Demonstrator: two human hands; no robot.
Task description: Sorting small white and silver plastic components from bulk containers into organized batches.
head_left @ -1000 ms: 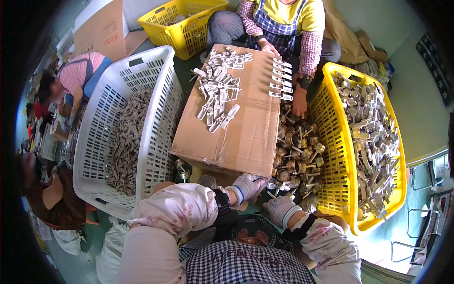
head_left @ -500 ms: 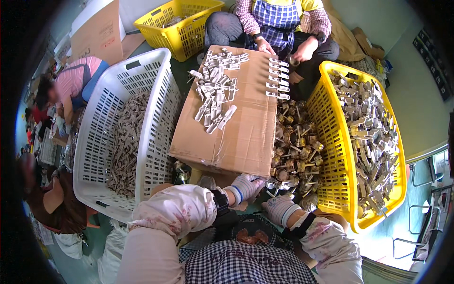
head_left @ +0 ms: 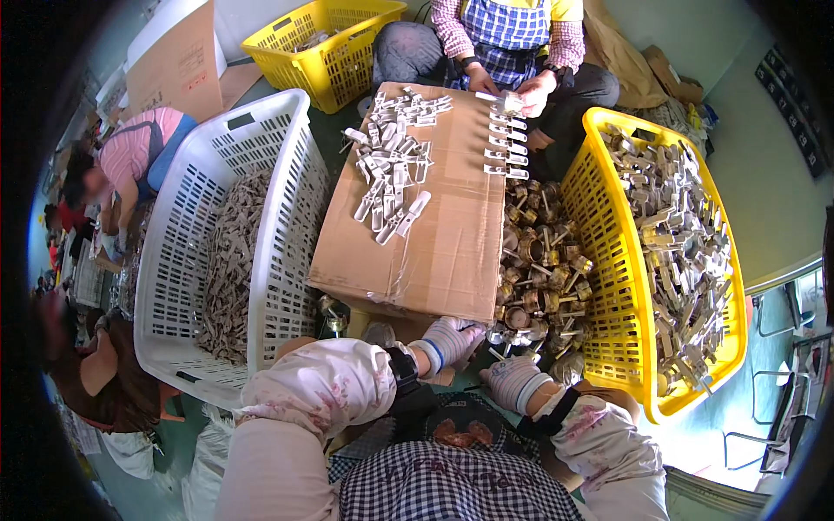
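My left hand (head_left: 452, 344), in a white striped knit glove, is at the near edge of a cardboard box (head_left: 434, 260), its fingers curled together. My right hand (head_left: 514, 382), gloved alike, is closed low to the right, just in front of a heap of metal ring pieces with handles (head_left: 543, 269). What either hand holds, if anything, is hidden. On the box lies a loose pile of pale metal clips (head_left: 395, 165), and several more clips (head_left: 506, 149) line its right edge. Across the box, a co-worker's hand (head_left: 537, 91) holds a small metal piece over that row.
A white basket (head_left: 291, 217) of small grey parts stands at the left. At the right, a yellow basket (head_left: 608, 234) is filled with metal pieces. Another yellow basket (head_left: 321, 65) is at the back. Further left, a person in pink (head_left: 135, 143) bends over.
The co-worker's hand has come left and over the box's edge with the metal piece, to the far end of the clip row. My hands have barely moved.
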